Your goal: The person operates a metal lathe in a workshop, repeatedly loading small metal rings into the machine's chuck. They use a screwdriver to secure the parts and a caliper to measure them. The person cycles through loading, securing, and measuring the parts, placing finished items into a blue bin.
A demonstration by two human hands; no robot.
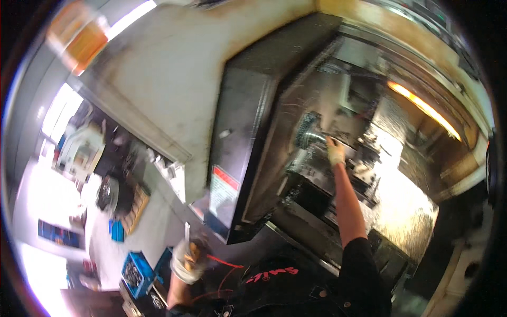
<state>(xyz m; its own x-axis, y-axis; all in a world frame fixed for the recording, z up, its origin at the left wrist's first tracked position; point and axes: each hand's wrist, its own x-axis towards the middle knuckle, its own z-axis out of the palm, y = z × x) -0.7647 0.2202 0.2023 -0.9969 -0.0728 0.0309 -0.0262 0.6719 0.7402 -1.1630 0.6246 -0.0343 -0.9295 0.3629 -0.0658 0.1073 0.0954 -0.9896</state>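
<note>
My right arm reaches into the open cabinet of a metalworking machine, which looks like a lathe. My right hand (335, 152), in a pale glove, is beside the round metal chuck (310, 132). Its fingers are closed together at the chuck's face; whatever they grip is too small and blurred to name. Low on the left, outside the machine, my left hand (189, 262) wears a whitish glove with brownish fingers. Those fingers are curled, and a thin silvery metal piece (187, 231) sticks up from them.
A dark sliding door (240, 121) with a red-and-white label stands left of the opening. A lit strip lamp (425, 110) shines inside. Blue crates (136, 274) of metal parts sit lower left. A red cord (224, 261) runs near my body. Wet metal covers (406, 206) line the right.
</note>
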